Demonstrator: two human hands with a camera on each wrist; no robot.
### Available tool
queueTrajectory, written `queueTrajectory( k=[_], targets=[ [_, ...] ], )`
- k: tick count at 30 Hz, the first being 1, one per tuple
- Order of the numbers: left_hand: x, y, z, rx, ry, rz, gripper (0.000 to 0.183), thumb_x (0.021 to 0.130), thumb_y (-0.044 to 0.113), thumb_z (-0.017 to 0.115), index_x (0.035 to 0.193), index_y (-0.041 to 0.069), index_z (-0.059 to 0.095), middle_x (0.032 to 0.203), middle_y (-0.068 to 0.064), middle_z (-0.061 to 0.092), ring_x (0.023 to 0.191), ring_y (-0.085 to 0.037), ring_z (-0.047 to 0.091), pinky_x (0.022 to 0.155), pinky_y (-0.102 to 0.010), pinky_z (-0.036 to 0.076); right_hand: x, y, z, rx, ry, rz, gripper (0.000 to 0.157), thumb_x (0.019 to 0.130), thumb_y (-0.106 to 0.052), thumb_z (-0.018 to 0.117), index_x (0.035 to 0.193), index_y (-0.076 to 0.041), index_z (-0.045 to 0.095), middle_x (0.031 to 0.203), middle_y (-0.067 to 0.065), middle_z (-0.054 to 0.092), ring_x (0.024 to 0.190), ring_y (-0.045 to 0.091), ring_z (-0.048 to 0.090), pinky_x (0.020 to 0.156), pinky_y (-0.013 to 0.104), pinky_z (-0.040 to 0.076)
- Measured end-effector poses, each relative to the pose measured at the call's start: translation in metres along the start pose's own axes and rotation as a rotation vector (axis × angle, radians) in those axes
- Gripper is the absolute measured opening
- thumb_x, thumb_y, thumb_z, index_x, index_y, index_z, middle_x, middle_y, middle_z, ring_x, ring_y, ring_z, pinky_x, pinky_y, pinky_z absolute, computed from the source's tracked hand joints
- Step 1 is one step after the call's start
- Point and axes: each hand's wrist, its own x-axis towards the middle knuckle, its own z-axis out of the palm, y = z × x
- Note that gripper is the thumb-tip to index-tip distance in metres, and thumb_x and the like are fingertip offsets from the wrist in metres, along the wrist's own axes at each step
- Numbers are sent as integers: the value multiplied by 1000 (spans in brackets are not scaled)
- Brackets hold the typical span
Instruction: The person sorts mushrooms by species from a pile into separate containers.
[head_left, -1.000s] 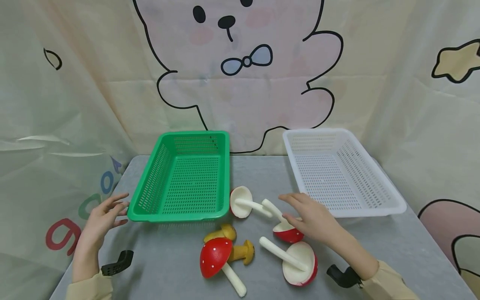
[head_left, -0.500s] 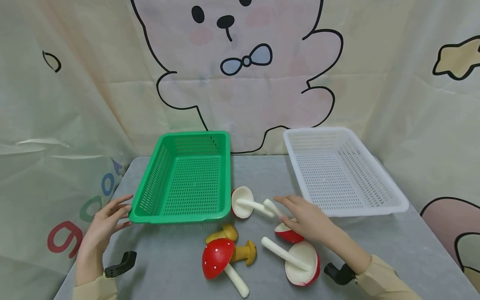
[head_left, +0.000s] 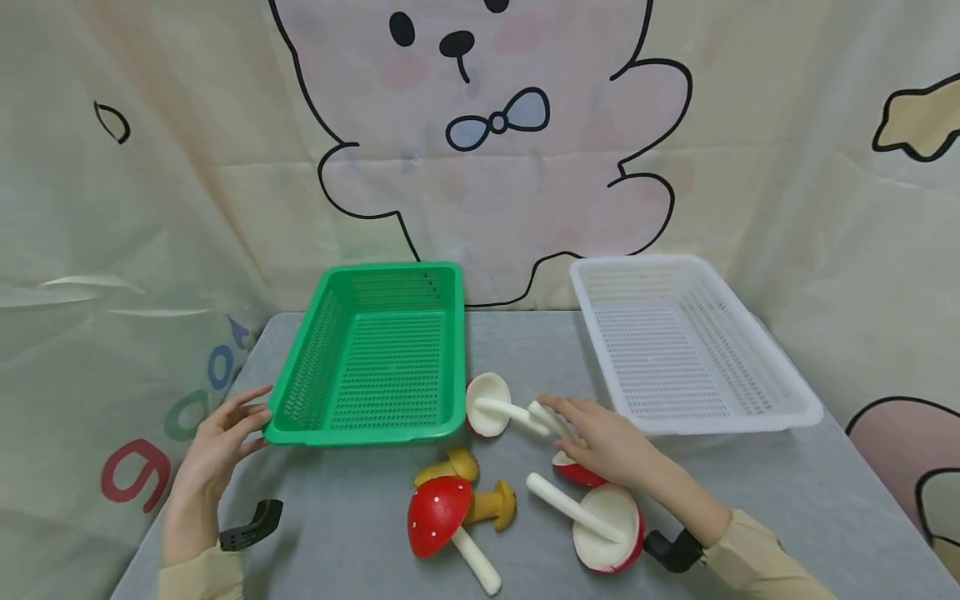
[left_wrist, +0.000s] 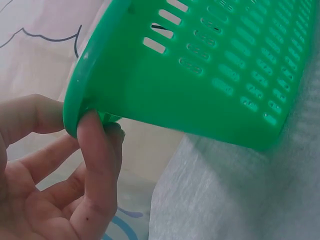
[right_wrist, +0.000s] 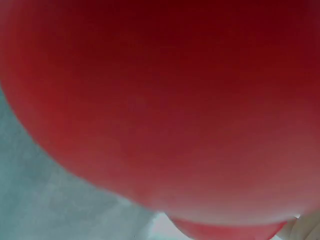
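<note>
My left hand (head_left: 217,442) is at the near left corner of the green basket (head_left: 291,379), and in the left wrist view its fingers pinch the basket's rim (left_wrist: 82,75). My right hand (head_left: 611,442) reaches over a red-capped toy mushroom (head_left: 576,471), fingers and thumb spread on either side of its white stem. Part of that mushroom's cap is hidden under the hand. Beside it, another toy mushroom (head_left: 487,404) lies with its pale underside up, close to the green basket. A larger one (head_left: 607,525) lies nearer me, and a red cap (right_wrist: 160,110) fills the right wrist view.
A white basket (head_left: 765,354) stands at the back right of the grey table (head_left: 337,525). At the front middle, a spotted red mushroom (head_left: 438,517) leans on a yellow-brown mushroom (head_left: 495,504), with another yellow-brown mushroom (head_left: 450,467) behind. A printed curtain (head_left: 525,200) hangs around the table.
My right hand has moved left and down over the middle mushroom's stem. My left hand has come in to the green basket's corner rim. The view has shifted slightly.
</note>
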Motion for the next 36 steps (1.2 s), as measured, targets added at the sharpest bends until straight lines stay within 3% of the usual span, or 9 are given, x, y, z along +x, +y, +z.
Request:
queueTrajectory(
  k=[10,17,25,36],
  targets=[
    [3,-2,1,-56,-9,-7,53,97,27,58,146,16,40,103,23,56,87,4,59,74,-18,53,-3,0,3,-6,7,-8,65,84,-13,72,142,-27,46,120,2,65,85,9,58,63,21,47],
    [3,-1,0,-33,-8,-17,54,96,30,58,146,19,41,104,21,52,91,4,55,75,-18,53,-5,0,3,33,23,-43,63,87,-9,69,142,-28,46,122,3,65,73,7,52,56,15,39],
    [1,0,1,-31,1,-17,53,96,29,58,146,18,41,105,21,51,92,4,54,75,-18,53,-7,1,2,65,69,-79,63,87,-7,69,142,-26,47,126,0,64,83,6,63,63,18,49],
    [1,0,1,-55,-10,-9,54,96,28,58,146,18,41,108,21,50,93,5,53,75,-17,53,-4,-6,-8,29,124,-111,66,84,-8,72,141,-27,47,119,-4,65,86,5,61,68,22,53]
  ],
)
